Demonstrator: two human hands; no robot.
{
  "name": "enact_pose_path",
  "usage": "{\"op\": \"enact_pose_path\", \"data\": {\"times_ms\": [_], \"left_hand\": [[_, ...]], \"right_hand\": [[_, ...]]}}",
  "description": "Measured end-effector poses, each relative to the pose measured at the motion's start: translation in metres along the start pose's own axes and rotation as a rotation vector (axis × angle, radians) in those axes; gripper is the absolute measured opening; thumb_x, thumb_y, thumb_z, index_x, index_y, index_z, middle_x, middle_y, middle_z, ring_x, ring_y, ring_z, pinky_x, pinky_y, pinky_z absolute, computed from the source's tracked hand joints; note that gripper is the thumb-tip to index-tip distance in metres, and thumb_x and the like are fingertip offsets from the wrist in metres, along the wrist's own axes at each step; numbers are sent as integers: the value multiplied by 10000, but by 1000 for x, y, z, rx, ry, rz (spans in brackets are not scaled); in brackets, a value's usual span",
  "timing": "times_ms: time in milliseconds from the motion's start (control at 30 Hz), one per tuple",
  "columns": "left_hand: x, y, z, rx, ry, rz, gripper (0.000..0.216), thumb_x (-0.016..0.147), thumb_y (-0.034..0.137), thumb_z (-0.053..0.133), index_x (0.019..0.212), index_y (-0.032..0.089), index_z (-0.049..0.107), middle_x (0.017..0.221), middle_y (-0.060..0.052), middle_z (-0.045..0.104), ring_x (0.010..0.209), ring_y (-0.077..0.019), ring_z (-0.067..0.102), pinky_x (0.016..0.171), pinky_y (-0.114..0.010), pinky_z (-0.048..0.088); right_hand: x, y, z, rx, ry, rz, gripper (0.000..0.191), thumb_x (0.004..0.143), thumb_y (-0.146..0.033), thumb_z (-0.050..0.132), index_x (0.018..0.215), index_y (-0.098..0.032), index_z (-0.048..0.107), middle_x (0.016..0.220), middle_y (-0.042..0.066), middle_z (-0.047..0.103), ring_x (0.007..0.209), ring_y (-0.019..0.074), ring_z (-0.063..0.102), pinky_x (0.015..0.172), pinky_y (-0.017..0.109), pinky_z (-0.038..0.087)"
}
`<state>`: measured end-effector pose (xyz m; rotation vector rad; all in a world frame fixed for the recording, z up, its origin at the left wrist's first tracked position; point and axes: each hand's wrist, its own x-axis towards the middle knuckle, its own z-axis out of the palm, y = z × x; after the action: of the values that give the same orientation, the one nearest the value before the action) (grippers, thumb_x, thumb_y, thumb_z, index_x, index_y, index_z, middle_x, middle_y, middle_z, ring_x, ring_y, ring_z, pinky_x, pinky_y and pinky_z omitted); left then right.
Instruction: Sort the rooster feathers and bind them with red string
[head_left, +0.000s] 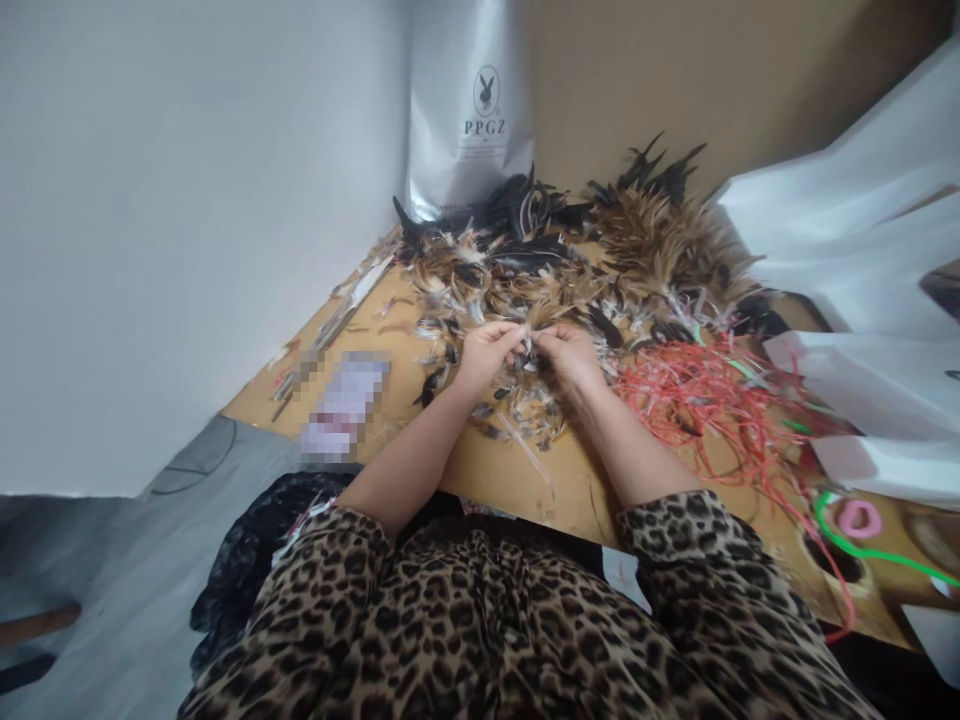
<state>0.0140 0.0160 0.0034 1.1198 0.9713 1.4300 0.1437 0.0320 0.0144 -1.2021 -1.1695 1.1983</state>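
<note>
At back corner, silver bag (469,110) stands upright, contents hidden. Feather pile (600,255) sprawls over the wooden surface (510,475) before it. Left hand (487,357) and right hand (574,357), fingertips meeting, pinch a small feather bunch (531,345) at the pile's near edge. Red strings (697,400) tangle just right; white sheets (862,260) beyond.

Our left hand (487,352) and right hand (571,352) meet over the middle of the table (525,480), with a tuft of feathers (529,345) pinched between them. From there the feather pile (570,260) spreads toward twelve o'clock. Behind it a bag (469,110) stands against the wall. At three o'clock from our hands a tangle of cords (697,400) lies touching the pile, and past it sheets (862,250) overlap the table's edge. At nine o'clock a packet (343,405) lies on the table, with long sticks (337,320) beyond it at ten. A ring (859,518) sits at four.
</note>
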Motion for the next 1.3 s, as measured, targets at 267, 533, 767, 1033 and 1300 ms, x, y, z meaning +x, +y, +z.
{"op": "enact_pose_path", "data": {"times_ms": [267, 533, 767, 1033, 1300], "left_hand": [[1, 2, -1, -45, -61, -96, 294, 692, 389, 667, 790, 127, 577, 718, -44, 673, 516, -83, 589, 428, -179, 397], [3, -5, -3, 10, -42, -185, 255, 657, 293, 700, 776, 109, 568, 572, -11, 630, 450, -85, 563, 429, -192, 415], [3, -5, -2, 52, -74, -208, 206, 663, 234, 688, 759, 119, 547, 537, 5, 616, 436, -76, 556, 428, -174, 418], [3, 3, -5, 95, -182, -189, 149, 668, 204, 678, 760, 93, 641, 592, -21, 639, 496, -73, 568, 498, -194, 464], [2, 5, -7, 188, -200, -194, 203, 588, 245, 748, 700, 109, 647, 503, 19, 581, 431, -54, 491, 459, -183, 420]], "right_hand": [[6, 7, -5, 73, -123, 114, 244, 496, -326, 753, 525, -154, 583, 475, -26, 557, 457, 80, 458, 505, 232, 365], [5, -9, -22, -311, -318, 33, 231, 591, -369, 688, 615, -140, 666, 538, -7, 596, 482, 78, 451, 507, 227, 373], [-2, -21, -21, -562, -318, -157, 303, 658, -428, 645, 576, -138, 619, 480, -33, 513, 455, 60, 361, 456, 218, 271], [-4, -26, -20, -450, -326, -57, 365, 653, -488, 646, 550, -142, 595, 450, -27, 502, 410, 57, 348, 420, 220, 247], [-4, -25, -19, -353, -272, -95, 347, 614, -484, 680, 609, -138, 651, 494, -21, 536, 461, 67, 386, 455, 217, 290]]}}
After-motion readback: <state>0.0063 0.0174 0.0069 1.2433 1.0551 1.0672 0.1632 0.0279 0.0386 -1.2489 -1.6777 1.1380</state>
